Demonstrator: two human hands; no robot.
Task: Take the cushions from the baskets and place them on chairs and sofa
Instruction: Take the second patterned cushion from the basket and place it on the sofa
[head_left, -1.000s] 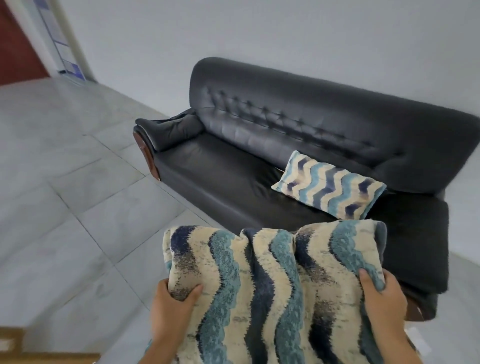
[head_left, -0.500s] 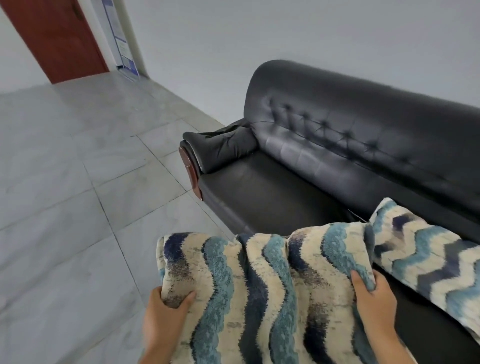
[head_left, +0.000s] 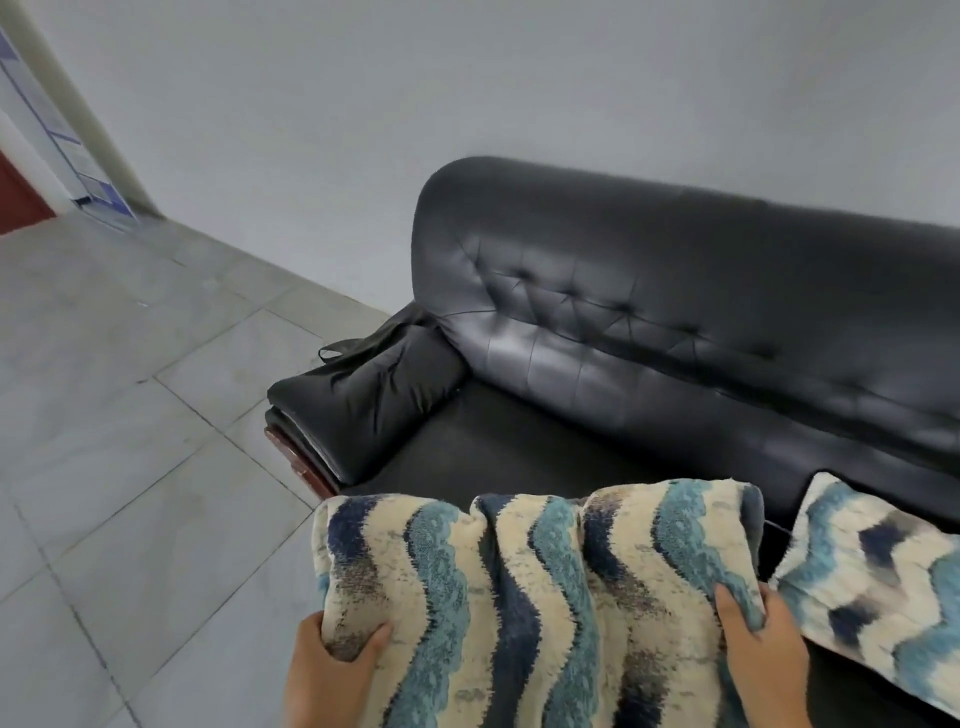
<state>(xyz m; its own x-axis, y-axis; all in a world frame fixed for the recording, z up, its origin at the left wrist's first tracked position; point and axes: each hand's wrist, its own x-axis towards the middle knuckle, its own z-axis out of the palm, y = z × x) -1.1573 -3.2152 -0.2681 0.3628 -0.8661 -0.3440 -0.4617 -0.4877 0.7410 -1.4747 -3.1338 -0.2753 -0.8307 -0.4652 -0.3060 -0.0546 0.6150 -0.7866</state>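
Observation:
I hold a wavy blue, navy and cream cushion (head_left: 540, 603) upright in front of me, just above the front edge of the black leather sofa (head_left: 649, 332). My left hand (head_left: 332, 670) grips its lower left edge and my right hand (head_left: 763, 660) grips its right edge. A second cushion (head_left: 878, 582) with a blue and cream zigzag pattern leans on the sofa seat at the right, partly cut off by the frame.
The sofa's padded left armrest (head_left: 363, 400) sits on a wooden base (head_left: 301, 462). Grey tiled floor (head_left: 130, 441) stretches to the left. A plain grey wall (head_left: 415, 104) stands behind the sofa, and a red door (head_left: 15, 202) shows at far left.
I have come closer to the sofa's left end with the cushion held in both hands. The zigzag cushion has slid toward the right edge of view.

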